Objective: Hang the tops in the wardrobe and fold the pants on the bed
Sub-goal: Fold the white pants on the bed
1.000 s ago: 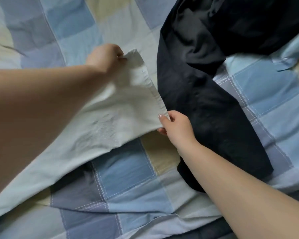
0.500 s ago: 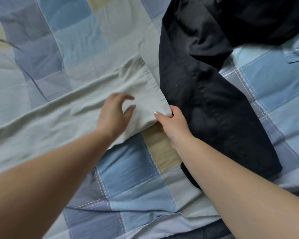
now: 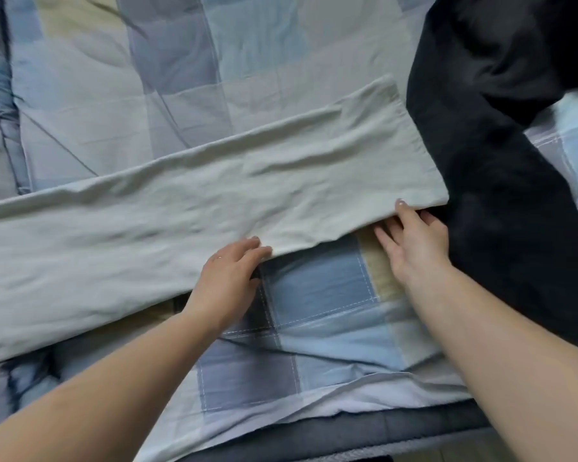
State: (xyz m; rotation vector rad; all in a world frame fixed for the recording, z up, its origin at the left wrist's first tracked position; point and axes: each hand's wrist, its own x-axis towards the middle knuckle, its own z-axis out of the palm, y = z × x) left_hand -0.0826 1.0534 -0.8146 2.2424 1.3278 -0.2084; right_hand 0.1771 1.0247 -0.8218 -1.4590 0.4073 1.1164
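The bed (image 3: 321, 288) wore a patchwork cover of blue, grey and tan squares. Pale grey-green pants (image 3: 187, 208) lay flat across its middle, hem toward the right edge, touching a rumpled black garment (image 3: 501, 181) in the far right corner.

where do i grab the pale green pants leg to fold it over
Grip the hemmed cuff end of the pale green cotton pants leg, at its two corners, coming from the near edge. The leg lies flat and stretched across the blue patchwork quilt, so the cuff is its free end. The right hand is already at the near corner; the left hand rests on the near edge.
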